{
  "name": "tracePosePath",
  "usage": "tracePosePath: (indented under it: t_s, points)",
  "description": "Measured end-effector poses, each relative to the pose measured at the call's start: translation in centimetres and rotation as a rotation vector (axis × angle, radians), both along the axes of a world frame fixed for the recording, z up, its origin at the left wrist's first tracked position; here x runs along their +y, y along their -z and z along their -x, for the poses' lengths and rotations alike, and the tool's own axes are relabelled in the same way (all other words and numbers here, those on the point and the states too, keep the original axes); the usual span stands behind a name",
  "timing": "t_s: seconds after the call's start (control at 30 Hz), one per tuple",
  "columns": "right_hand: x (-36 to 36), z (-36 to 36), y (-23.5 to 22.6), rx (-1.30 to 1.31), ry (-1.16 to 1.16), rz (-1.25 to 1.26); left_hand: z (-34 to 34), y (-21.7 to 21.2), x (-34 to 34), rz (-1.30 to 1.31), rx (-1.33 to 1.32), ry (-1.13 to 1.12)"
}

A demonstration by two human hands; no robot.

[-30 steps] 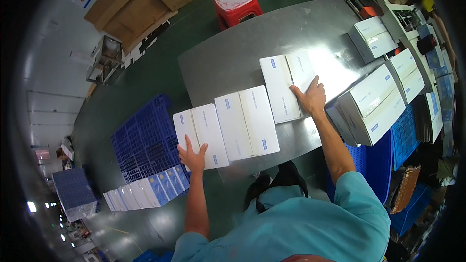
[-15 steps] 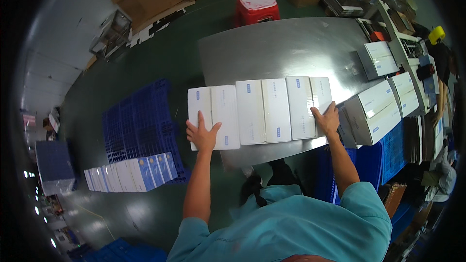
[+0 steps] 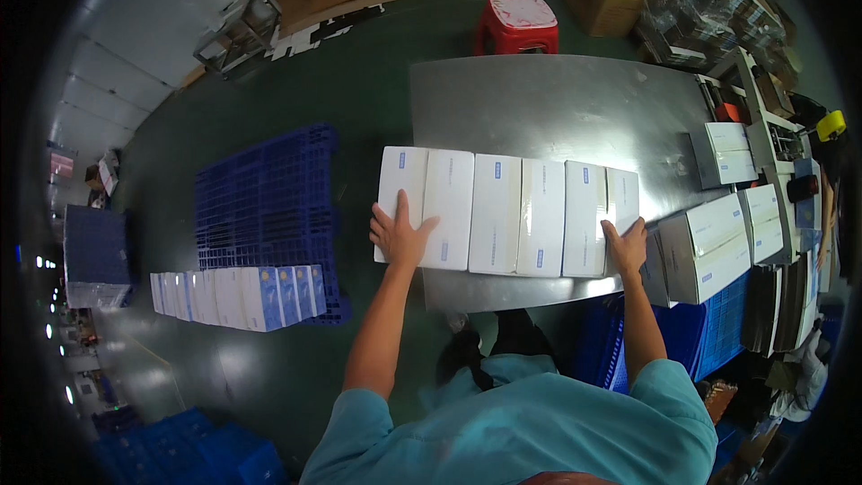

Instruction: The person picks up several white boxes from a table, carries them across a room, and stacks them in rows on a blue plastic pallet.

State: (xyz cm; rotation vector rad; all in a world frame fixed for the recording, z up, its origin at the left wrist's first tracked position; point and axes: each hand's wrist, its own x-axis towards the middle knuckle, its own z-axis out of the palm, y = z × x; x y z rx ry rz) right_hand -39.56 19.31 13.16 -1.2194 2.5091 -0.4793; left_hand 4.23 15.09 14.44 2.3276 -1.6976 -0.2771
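Pressing a row of white boxes [image 3: 507, 214] together at the near edge of the steel table [image 3: 557, 103].

The left hand [image 3: 398, 233] lies flat, fingers spread, on the leftmost box, which overhangs the table's left edge; the right hand [image 3: 626, 245] rests open-palmed on the rightmost box, grasping nothing. Bare tabletop stretches behind the row; more white boxes [image 3: 709, 247] crowd just right.

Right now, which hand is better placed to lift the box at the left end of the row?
Left. The left hand already lies flat on the leftmost white box; the right hand rests at the row's opposite end.
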Motion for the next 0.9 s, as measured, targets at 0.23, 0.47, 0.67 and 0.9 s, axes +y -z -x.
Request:
tracePosePath:
  t_s: [0.23,0.47,0.67,0.9]
  points:
    - [-0.7,6.8,2.1,-0.751,-0.028,-0.073,-7.3,-0.4,-1.7,0.072,1.084,-0.094]
    - [-1.4,7.1,2.6,-1.095,0.186,-0.082,-10.2,5.0,-1.2,-0.410,1.690,-0.391]
    - [-0.7,4.5,2.4,-1.026,0.263,-0.029,-12.4,7.0,1.8,-0.386,1.822,-0.316]
    - [-0.2,-7.0,3.2,-1.078,-0.033,-0.249,-24.1,5.5,20.6,-0.083,1.874,-0.586]
